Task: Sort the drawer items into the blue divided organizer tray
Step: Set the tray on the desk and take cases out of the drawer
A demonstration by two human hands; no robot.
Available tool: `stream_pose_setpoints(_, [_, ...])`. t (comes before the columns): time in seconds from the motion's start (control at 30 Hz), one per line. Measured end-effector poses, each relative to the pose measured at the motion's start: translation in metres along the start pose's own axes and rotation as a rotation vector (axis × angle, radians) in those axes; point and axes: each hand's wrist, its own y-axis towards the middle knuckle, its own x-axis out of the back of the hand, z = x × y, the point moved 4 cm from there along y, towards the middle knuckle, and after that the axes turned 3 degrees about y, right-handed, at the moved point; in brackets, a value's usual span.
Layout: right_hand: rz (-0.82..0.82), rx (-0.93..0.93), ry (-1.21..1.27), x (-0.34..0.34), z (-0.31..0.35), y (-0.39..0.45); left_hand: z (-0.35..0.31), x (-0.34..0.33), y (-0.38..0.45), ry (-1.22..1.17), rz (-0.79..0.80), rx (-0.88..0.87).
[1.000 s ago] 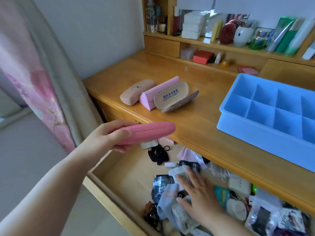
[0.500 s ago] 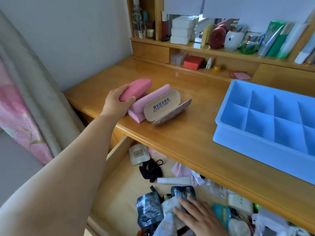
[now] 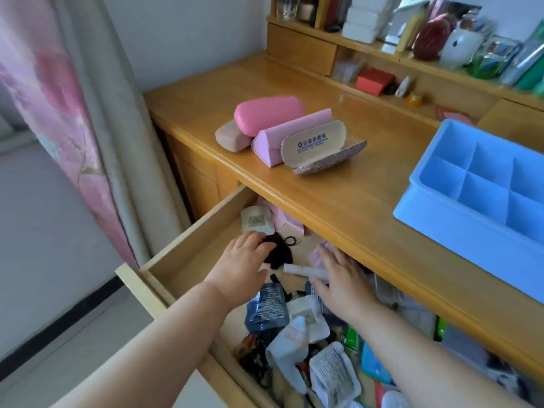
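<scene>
rummaging in the open drawer (image 3: 188, 245): our left hand (image 3: 240, 265) touches a black hair tie (image 3: 278, 251), right hand (image 3: 341, 278) lies on a white tube (image 3: 303, 270), fingers apart, holding nothing. blue tray (image 3: 459, 225) sits unfilled on the worktop (image 3: 338, 189). next, we judge: pinch one item, lift across.

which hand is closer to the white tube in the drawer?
Right. The right hand lies over the white tube, its fingers at the tube's end. The left hand is beside it, on the black cloth.
</scene>
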Motion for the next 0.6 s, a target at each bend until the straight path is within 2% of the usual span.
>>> stream_pose_setpoints(0.07, [0.066,-0.09,-0.062,-0.008,0.001,0.019,0.011,-0.007,0.0,0.102,0.092,0.057])
stream_pose_setpoints(0.2, [0.197,-0.09,-0.177,-0.035,0.007,0.009,0.025,-0.006,-0.001,0.146,0.126,0.141])
stream_pose_setpoints(0.27, [0.223,-0.038,-0.165,-0.043,0.011,-0.01,0.028,-0.01,0.0,0.117,0.151,0.178])
stream_pose_setpoints(0.37, [0.274,0.16,-0.087,-0.039,0.021,-0.031,0.025,-0.015,0.003,0.077,0.198,0.19])
stream_pose_setpoints(0.43, [0.178,0.258,-0.021,-0.026,0.028,-0.037,0.024,-0.016,0.004,0.054,0.216,0.191])
stream_pose_setpoints(0.5, [-0.058,0.284,-0.15,-0.011,0.025,-0.031,0.026,-0.014,0.003,0.033,0.226,0.196])
stream_pose_setpoints(0.53, [-0.141,0.225,-0.246,-0.006,0.019,-0.025,0.026,-0.014,0.003,0.026,0.234,0.201])
stream_pose_setpoints(0.6, [-0.191,-0.046,-0.335,0.003,-0.001,-0.013,0.027,-0.014,0.002,0.02,0.253,0.211])
